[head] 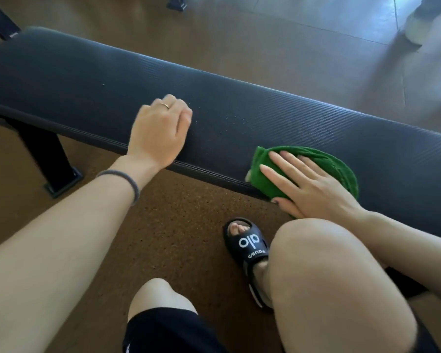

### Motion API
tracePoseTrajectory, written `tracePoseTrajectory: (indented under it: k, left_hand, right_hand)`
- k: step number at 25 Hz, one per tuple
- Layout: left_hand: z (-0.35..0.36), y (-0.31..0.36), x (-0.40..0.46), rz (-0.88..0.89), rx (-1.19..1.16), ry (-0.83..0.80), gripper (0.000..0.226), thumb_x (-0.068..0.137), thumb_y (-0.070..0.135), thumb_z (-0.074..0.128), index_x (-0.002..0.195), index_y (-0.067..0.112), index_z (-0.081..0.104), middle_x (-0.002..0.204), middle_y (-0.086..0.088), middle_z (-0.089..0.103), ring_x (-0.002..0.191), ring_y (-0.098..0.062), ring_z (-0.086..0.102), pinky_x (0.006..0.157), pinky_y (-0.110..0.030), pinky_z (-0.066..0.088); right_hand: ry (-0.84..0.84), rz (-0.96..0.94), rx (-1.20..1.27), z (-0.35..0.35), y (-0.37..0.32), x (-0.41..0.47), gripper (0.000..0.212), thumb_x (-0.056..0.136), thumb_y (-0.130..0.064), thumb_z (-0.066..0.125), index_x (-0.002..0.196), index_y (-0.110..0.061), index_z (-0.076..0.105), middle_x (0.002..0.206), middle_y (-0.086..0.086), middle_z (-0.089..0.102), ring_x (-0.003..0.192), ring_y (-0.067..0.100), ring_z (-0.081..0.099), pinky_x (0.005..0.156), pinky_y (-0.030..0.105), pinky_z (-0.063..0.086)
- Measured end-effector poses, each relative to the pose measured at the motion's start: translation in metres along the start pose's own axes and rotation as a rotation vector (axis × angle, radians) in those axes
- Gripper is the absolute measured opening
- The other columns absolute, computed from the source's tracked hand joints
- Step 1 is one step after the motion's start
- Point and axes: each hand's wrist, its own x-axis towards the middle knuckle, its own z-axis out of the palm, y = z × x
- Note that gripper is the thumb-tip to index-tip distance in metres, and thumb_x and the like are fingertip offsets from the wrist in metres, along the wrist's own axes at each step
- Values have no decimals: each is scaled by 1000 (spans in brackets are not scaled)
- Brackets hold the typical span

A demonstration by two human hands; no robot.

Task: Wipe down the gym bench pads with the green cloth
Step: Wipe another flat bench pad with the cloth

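On green cloth (341, 171), flat right fingers (285, 174)

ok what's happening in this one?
A person is crouched beside a black gym bench pad. The right hand presses a folded green cloth flat against the pad's near edge. The left hand rests on the pad further along, fingers curled, holding nothing. Small specks dot the pad between the hands.

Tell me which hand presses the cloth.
The right hand, fingers flat on the green cloth; the left hand rests on the bare pad.
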Motion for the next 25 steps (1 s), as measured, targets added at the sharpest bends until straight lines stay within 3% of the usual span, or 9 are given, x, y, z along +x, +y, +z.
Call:
tracePoseTrajectory:
  k: [3, 5, 11, 14, 18, 21, 23, 25]
  left_hand:
    - [6, -18, 6, -184, 10, 61, 37, 109, 30, 31, 102, 12, 62, 106, -7, 64, 97, -33, 55, 84, -43, 37]
    - [11, -19, 6, -202, -22, 45, 33, 109, 30, 32, 102, 15, 61, 108, -4, 63, 99, -30, 54, 87, -44, 37]
    - [7, -17, 3, -212, -64, 25, 31, 109, 31, 33, 104, 16, 60, 111, -3, 63, 99, -28, 55, 92, -45, 39]
    - [10, -14, 2, -227, -55, 39, 30, 109, 29, 33, 102, 18, 59, 107, 0, 61, 97, -25, 53, 90, -42, 38]
    - [8, -18, 3, -236, -91, 43, 33, 109, 30, 30, 104, 18, 60, 107, 0, 61, 97, -22, 54, 91, -41, 39]
    - [9, -16, 1, -245, -99, 50, 31, 108, 29, 30, 103, 18, 59, 106, 1, 61, 97, -23, 54, 91, -42, 38]
    - [10, -16, 2, -252, -91, 51, 30, 108, 28, 30, 101, 18, 58, 105, 2, 60, 97, -24, 53, 89, -42, 38]
    - [10, -16, 2, -260, -94, 52, 29, 108, 27, 31, 101, 19, 58, 104, 3, 60, 96, -23, 53, 89, -42, 38]
  right_hand:
    - [-17, -22, 93, -2, -38, 80, 62, 109, -51, 23, 163, -22, 27, 170, 11, 24, 157, 31, 21, 128, 50, 19]
    - [-22, 35, 164, -6, -52, 109, 59, 110, -49, 20, 164, -25, 23, 172, 6, 19, 160, 26, 13, 130, 45, 9]
    - [-126, -76, 96, -14, -10, 13, 59, 110, -51, 21, 166, -33, 12, 174, 0, 8, 161, 22, 4, 130, 46, 13]
    - [-135, -49, 202, -17, -17, 66, 57, 110, -51, 16, 165, -36, 15, 174, -1, 8, 161, 21, 3, 131, 42, 5]
    - [-72, 56, 290, -14, -43, 195, 53, 112, -45, 22, 163, -32, 26, 173, 1, 17, 160, 23, 12, 130, 43, 8]
    - [-55, 106, 289, -9, -50, 159, 54, 111, -44, 22, 164, -28, 25, 173, 2, 17, 160, 24, 11, 130, 44, 8]
    - [-54, 32, 278, -13, -58, 111, 55, 111, -44, 21, 164, -28, 24, 173, 2, 17, 160, 23, 9, 130, 44, 7]
    - [-64, -46, 298, -14, -45, 122, 55, 110, -44, 23, 163, -29, 26, 172, 1, 19, 160, 23, 12, 130, 43, 9]
